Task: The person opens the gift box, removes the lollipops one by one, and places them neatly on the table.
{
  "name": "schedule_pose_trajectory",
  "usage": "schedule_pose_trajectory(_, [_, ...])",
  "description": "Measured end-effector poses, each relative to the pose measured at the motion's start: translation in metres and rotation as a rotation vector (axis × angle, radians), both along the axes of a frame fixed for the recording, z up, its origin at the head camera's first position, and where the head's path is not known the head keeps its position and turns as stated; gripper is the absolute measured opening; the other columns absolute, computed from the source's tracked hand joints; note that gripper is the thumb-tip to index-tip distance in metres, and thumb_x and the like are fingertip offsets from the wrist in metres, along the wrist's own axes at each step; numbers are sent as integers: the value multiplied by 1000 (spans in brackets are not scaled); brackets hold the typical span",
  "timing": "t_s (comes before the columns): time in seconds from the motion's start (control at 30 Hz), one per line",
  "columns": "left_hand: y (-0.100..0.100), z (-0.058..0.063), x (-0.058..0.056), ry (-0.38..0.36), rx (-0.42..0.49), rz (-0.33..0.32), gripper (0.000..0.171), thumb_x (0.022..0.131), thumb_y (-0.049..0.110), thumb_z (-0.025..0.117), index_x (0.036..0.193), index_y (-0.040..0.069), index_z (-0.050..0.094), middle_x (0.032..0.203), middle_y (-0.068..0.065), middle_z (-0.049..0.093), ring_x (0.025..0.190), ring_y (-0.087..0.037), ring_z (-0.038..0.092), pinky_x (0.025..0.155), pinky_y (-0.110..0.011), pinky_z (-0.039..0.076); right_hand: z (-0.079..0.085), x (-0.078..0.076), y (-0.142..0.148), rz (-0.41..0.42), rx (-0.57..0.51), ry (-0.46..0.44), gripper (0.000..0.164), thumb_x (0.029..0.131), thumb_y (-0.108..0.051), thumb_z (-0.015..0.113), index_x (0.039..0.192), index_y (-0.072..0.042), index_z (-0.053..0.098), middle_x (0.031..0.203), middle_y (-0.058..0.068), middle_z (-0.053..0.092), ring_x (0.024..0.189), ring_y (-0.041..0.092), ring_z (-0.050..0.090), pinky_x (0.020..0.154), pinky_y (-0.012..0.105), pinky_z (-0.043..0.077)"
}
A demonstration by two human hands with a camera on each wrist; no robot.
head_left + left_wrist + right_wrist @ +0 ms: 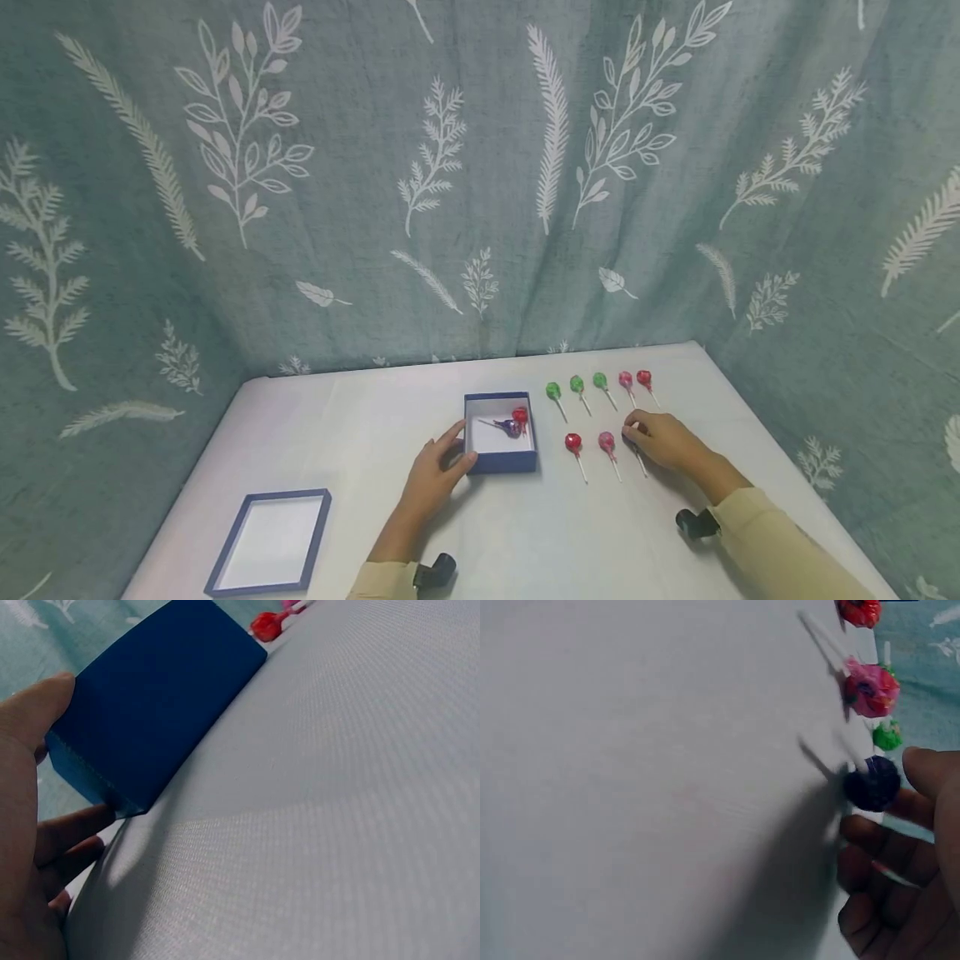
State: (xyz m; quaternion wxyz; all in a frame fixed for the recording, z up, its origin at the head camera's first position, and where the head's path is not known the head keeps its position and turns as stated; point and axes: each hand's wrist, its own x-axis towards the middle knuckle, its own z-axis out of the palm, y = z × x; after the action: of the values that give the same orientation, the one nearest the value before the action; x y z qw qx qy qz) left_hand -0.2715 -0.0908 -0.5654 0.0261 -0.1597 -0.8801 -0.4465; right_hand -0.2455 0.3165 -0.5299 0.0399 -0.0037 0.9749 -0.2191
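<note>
My left hand (433, 477) holds the left side of a blue box (506, 462); its thumb lies at the near corner and its fingers along the side wall. Inside the white-lined box lie a purple lollipop (512, 427) and red-wrapped candy (520, 414). At the right, my right hand (663, 439) has thumb and fingers around the head of a dark purple lollipop (874, 784), whose white stick points toward me. Beside it in the near row lie a pink lollipop (607, 442) and a red lollipop (573, 443).
Behind runs a far row with several lollipops: green ones (577, 384), a pink one (626, 380) and a red one (644, 378). A blue-rimmed box lid (321, 537) lies inside up at the front left. A leaf-patterned curtain (480, 208) hangs behind the white table (360, 433).
</note>
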Motion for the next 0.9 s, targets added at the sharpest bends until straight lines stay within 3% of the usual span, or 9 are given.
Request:
schedule_pose_trajectory(0.23, [-2,1,-3,28,-5,0,59,92,47,63,145,27,47,124,-10,65,130,-37,46,116,-53,15,36,-19,-17,69,129,-2,32,97,-30,60,116,-5,65,88,1,64,80,20,59,80,47,54])
schedule_pose_trajectory(0.43, [0,-4,-1,10,13,0,59,91,45,65,145,28,48,125,-9,64,132,-38,44,116,-54,15,59,-35,-48,155,173,-6,31,96,-32,62,118,-10,67,99,3,67,90,20,63,85,45,55])
schedule_pose_trajectory(0.53, [0,-5,0,-14,7,6,59,91,47,64,145,29,48,126,-9,64,133,-38,41,115,-56,16,65,-42,-70,228,205,11,29,96,-31,62,118,-13,68,105,3,67,97,22,62,89,46,53])
schedule_pose_trajectory(0.7, [0,-4,2,-31,1,24,58,91,49,64,144,31,49,127,-8,64,135,-39,39,115,-57,16,70,-52,-106,379,236,90,25,94,-28,65,114,-13,70,102,-2,67,93,17,63,87,39,54])
schedule_pose_trajectory(0.9, [-1,-3,1,-30,2,26,58,91,51,63,144,32,48,127,-7,63,136,-40,36,114,-60,17,67,-62,-145,489,256,152,19,91,-23,70,108,-15,73,99,-6,67,93,13,62,86,34,53])
